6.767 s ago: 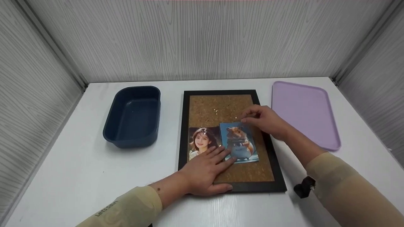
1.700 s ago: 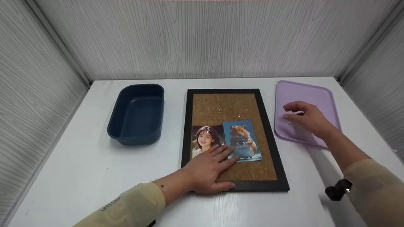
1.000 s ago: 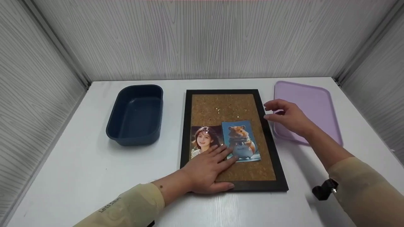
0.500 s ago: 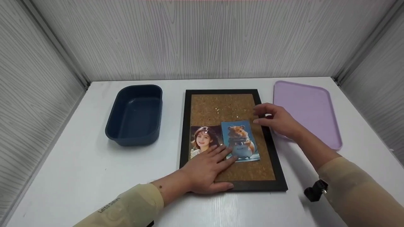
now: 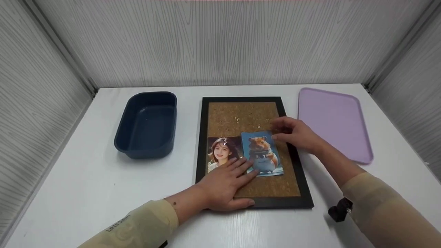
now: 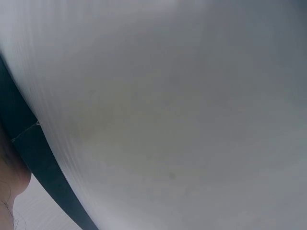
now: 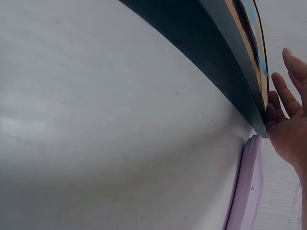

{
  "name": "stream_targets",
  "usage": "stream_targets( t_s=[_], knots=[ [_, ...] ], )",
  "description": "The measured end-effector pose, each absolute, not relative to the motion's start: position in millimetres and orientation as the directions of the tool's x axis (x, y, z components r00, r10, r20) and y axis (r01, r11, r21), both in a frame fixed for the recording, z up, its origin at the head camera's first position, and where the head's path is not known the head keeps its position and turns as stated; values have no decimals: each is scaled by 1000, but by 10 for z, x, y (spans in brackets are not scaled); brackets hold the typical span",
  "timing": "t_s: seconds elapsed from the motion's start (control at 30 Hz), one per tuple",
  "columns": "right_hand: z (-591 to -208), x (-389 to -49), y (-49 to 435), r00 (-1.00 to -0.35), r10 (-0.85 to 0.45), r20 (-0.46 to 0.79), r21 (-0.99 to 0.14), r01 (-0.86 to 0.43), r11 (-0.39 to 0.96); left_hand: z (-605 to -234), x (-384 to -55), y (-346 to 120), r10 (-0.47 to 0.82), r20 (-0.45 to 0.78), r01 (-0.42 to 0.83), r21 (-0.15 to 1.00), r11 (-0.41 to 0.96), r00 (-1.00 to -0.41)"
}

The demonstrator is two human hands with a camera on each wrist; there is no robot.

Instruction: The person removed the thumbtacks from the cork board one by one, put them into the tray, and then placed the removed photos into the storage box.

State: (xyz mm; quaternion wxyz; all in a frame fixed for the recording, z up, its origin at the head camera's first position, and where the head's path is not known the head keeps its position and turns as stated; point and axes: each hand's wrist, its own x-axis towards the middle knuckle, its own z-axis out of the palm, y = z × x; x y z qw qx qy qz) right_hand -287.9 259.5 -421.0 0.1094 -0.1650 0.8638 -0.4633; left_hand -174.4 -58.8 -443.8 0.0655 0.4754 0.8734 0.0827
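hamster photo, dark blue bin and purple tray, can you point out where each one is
hamster photo [image 5: 262, 154]: head view, on the hamster's body, mid-photo
dark blue bin [image 5: 148, 127]: head view, on its inside floor
purple tray [image 5: 334, 125]: head view, on its flat surface

muted light, faint glare on the tabletop [image 5: 237, 227], soft shadow beside the right sleeve [image 5: 386, 203], wrist views hazy

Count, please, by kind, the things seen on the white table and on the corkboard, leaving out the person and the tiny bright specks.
Pictures: 2 (portrait photo and hamster picture)
Framed corkboard: 1
Dark blue deep container: 1
Purple flat tray: 1
Total: 5
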Motion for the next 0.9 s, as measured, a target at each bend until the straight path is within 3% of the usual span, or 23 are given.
stream_targets(
  t_s=[0.9],
  knots=[
    [-4251, -2840, 2570, -922, -372, -105, -771, -160, 616, -4420, -1713, -574, 831, -53, 808, 206, 551, -553]
  ],
)
